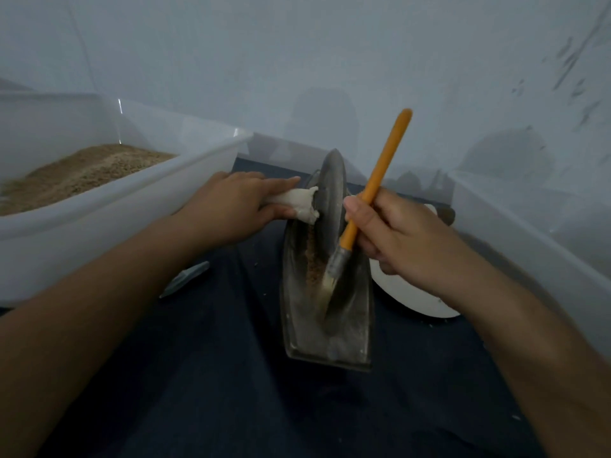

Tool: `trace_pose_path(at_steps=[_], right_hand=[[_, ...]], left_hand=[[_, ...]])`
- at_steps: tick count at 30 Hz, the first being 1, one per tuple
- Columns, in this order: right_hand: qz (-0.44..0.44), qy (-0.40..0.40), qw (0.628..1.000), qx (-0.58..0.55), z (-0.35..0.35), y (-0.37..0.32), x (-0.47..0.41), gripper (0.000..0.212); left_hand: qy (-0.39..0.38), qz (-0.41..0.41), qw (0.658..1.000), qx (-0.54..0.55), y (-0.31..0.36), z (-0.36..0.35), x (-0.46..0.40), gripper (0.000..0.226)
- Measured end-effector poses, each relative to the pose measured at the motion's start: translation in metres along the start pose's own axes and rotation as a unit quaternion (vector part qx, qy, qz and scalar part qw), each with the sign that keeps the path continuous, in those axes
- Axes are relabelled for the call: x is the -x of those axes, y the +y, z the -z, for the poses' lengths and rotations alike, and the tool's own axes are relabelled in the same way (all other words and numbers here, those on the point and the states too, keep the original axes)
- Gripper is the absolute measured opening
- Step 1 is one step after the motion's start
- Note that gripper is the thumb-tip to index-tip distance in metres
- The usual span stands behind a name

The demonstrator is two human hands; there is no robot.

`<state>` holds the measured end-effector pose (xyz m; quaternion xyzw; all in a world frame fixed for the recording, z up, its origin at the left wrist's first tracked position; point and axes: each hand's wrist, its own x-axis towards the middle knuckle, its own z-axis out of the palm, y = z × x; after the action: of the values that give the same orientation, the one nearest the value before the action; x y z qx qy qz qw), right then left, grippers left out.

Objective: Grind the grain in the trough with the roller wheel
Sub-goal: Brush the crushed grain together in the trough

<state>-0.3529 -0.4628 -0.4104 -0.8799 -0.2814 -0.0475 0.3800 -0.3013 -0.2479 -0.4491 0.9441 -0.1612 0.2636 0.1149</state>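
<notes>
Nearest you, one trough (327,325) lies on the dark cloth, grain (312,262) piled in its channel under the one roller wheel (330,200). Your right hand (393,233) pinches one orange-handled brush (373,190), bristles down in the channel; roll now and the wheel may well trap them or flick grain out. Your left hand (231,206) grasps the wheel's cloth-wrapped handle (297,203); a one-sided pull could tip the disc. One white dish (413,292) sits beside it. Farther off stand two translucent bins, the left bin (132,200) holding grain.
</notes>
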Motion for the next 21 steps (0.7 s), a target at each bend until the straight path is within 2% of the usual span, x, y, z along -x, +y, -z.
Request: trace_pose_path(at_steps=[2, 4, 7, 11, 14, 17, 19, 21], right_hand=[[0.044, 0.077, 0.992, 0.085, 0.002, -0.001, 0.000, 0.024], [0.062, 0.117, 0.991, 0.036, 0.009, -0.003, 0.000, 0.025], [0.053, 0.072, 0.994, -0.064, 0.016, -0.007, 0.002, 0.035], [0.012, -0.031, 0.998, -0.048, 0.005, -0.002, 0.000, 0.035], [-0.001, -0.016, 1.000, 0.018, 0.000, 0.006, -0.003, 0.030], [0.034, 0.043, 0.990, 0.128, 0.003, 0.008, -0.002, 0.028], [0.047, 0.063, 0.995, 0.063, 0.008, 0.006, -0.002, 0.031], [0.029, 0.028, 0.999, -0.031, 0.011, 0.002, -0.001, 0.035]], left_hand=[[-0.001, 0.001, 1.000, 0.000, -0.001, 0.000, 0.000, 0.057], [0.000, 0.000, 1.000, -0.001, -0.001, 0.000, 0.000, 0.056], [0.002, -0.002, 1.000, 0.001, -0.001, 0.001, 0.000, 0.056], [0.000, -0.001, 1.000, 0.003, 0.000, 0.000, 0.000, 0.056], [-0.003, 0.001, 1.000, 0.006, 0.001, 0.000, 0.000, 0.057], [-0.001, -0.002, 1.000, 0.003, 0.001, 0.000, 0.001, 0.056], [0.001, -0.002, 1.000, 0.004, 0.000, 0.002, 0.001, 0.056], [0.005, -0.002, 1.000, 0.005, 0.001, 0.003, 0.002, 0.056]])
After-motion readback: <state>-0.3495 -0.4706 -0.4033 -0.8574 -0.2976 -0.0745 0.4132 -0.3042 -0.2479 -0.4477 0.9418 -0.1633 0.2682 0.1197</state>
